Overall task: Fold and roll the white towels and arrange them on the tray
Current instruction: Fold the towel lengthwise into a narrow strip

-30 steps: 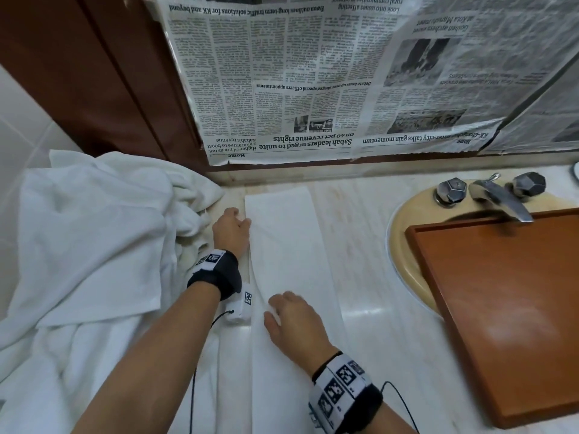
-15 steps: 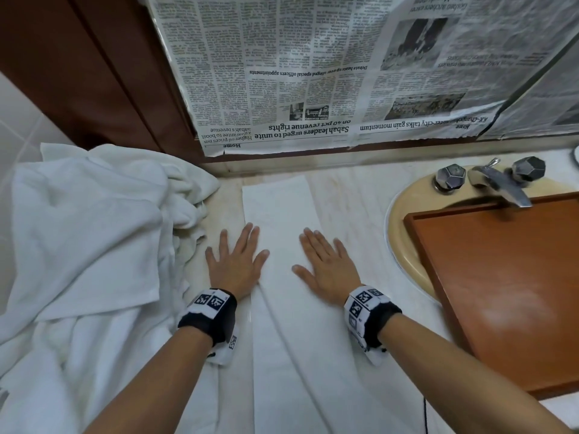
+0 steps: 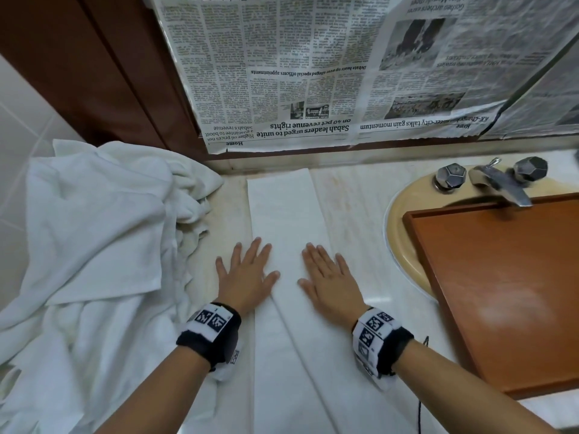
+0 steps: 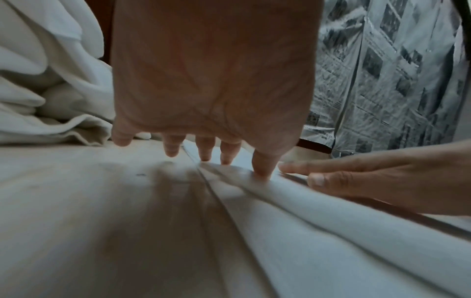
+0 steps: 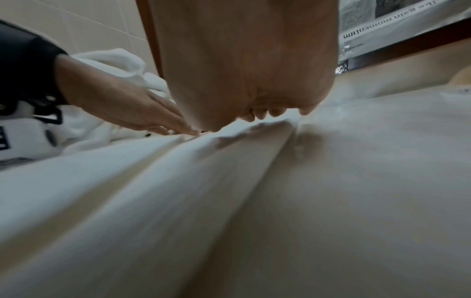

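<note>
Towel strip point(image 3: 282, 220) lies folded lengthwise on the bench point(image 3: 354, 214), tray point(image 3: 501, 277) empty over the sink. I've got left hand point(image 3: 247, 277) and right hand point(image 3: 332, 283) spread flat, pressing it. Risk: overlapping flap near me springs open or skews, so the roll goes crooked.

We find bare worktop point(image 3: 354, 214) between the folded towel point(image 3: 282, 214) and the sink; the towel heap point(image 3: 94, 230) blocks its left edge, the tray point(image 3: 507, 292) its right.

Marble counter point(image 3: 354, 214) under folded towel point(image 3: 288, 220), towel heap point(image 3: 94, 245), tray point(image 3: 507, 286)
</note>
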`<state>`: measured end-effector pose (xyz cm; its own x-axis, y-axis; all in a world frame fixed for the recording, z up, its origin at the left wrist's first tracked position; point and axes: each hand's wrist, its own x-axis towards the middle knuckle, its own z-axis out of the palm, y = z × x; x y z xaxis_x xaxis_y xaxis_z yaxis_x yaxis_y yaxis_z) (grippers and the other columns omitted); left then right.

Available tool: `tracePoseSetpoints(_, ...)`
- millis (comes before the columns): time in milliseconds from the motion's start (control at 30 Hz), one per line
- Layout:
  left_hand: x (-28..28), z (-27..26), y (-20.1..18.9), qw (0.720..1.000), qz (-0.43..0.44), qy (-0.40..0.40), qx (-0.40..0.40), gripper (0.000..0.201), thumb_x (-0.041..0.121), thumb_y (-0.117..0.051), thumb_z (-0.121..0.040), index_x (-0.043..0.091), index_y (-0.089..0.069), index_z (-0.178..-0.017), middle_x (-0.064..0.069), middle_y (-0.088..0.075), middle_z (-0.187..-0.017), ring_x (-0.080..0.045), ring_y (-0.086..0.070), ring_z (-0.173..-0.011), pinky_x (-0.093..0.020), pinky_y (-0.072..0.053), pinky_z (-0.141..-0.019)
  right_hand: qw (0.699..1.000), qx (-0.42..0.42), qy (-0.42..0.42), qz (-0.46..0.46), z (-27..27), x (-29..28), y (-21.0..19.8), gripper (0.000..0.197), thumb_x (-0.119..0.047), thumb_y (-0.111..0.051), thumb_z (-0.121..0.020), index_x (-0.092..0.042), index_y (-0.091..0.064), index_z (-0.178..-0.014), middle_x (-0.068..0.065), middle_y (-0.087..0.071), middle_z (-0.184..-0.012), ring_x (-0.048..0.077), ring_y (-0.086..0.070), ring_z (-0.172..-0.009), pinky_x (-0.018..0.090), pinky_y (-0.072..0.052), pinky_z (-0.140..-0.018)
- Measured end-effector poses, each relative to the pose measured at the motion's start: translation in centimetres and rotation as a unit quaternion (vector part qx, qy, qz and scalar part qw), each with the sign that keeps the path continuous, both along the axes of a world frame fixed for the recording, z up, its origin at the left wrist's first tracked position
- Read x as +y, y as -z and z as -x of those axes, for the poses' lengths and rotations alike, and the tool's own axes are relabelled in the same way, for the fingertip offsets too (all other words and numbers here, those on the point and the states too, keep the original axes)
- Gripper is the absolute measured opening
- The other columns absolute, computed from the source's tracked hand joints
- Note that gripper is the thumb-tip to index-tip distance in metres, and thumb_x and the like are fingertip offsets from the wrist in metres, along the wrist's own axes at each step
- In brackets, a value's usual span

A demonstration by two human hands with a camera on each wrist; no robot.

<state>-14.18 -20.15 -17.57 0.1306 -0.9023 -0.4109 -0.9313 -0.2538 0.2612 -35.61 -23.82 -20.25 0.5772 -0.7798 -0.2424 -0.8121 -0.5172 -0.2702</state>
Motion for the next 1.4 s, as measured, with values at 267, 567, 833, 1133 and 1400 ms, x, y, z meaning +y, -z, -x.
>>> tracePoseSetpoints(267, -3.5, 0.9, 0.1, 0.999, -0.027, 0.017, -0.001, 0.069, 0.06, -0.028, -0.1, 0.039, 0.005, -0.157, 0.018, 0.018, -0.163, -0.025, 0.017, -0.152, -0.064, 0.007, -0.117, 0.998, 0.057, 0.006, -0.018, 1.2, -4.0, -0.6, 0.074, -0.061, -0.005, -0.097, -0.02, 0.014, -0.156, -0.01, 0.027, -0.156, 0.002, 0.022, -0.145, 0.038, 0.009, -0.122)
tracePoseSetpoints(567, -8.0, 1.6, 0.5, 0.999, -0.013, -0.024, 0.019, 0.07, 0.052, -0.035, -0.098, 0.039, -0.001, -0.157, 0.019, 0.012, -0.164, -0.025, 0.011, -0.153, -0.065, 0.003, -0.117, 0.996, 0.076, 0.012, -0.038, 0.7, -9.1, -0.9, 0.073, -0.06, -0.014, -0.101, -0.019, 0.011, -0.157, -0.005, 0.018, -0.164, 0.01, 0.014, -0.151, 0.042, 0.007, -0.122)
tracePoseSetpoints(833, -2.1, 2.9, -0.1, 0.956, 0.193, -0.162, 0.151, 0.043, 0.029, -0.061, -0.092, 0.014, -0.053, -0.132, -0.011, -0.057, -0.121, -0.029, -0.055, -0.111, -0.031, -0.04, -0.087, 0.987, -0.106, 0.12, -0.013, 3.5, 0.2, -5.3, 0.049, -0.04, -0.05, -0.099, -0.011, -0.049, -0.138, 0.007, -0.048, -0.139, 0.027, -0.045, -0.127, 0.039, -0.035, -0.103)
tracePoseSetpoints(1133, -1.9, 7.8, -0.6, 0.969, 0.066, -0.218, 0.093, 0.05, 0.061, -0.059, -0.085, 0.015, -0.052, -0.104, -0.004, -0.059, -0.101, -0.03, -0.061, -0.092, -0.037, -0.049, -0.079, 0.984, -0.027, 0.16, -0.08, 4.6, 6.0, -4.9, 0.023, -0.029, -0.049, -0.096, -0.015, -0.056, -0.113, 0.001, -0.051, -0.119, 0.022, -0.046, -0.112, 0.034, -0.038, -0.09)
tracePoseSetpoints(1400, -1.1, 5.4, -2.0, 0.959, 0.078, -0.216, 0.167, 0.027, 0.023, -0.059, -0.086, 0.009, -0.047, -0.067, -0.006, -0.052, -0.066, -0.025, -0.048, -0.07, -0.03, -0.035, -0.058, 0.974, -0.048, 0.183, -0.125, 4.9, 8.7, -8.7, 0.012, -0.031, -0.05, -0.097, -0.019, -0.053, -0.098, -0.002, -0.061, -0.091, 0.022, -0.058, -0.082, 0.032, -0.041, -0.063)
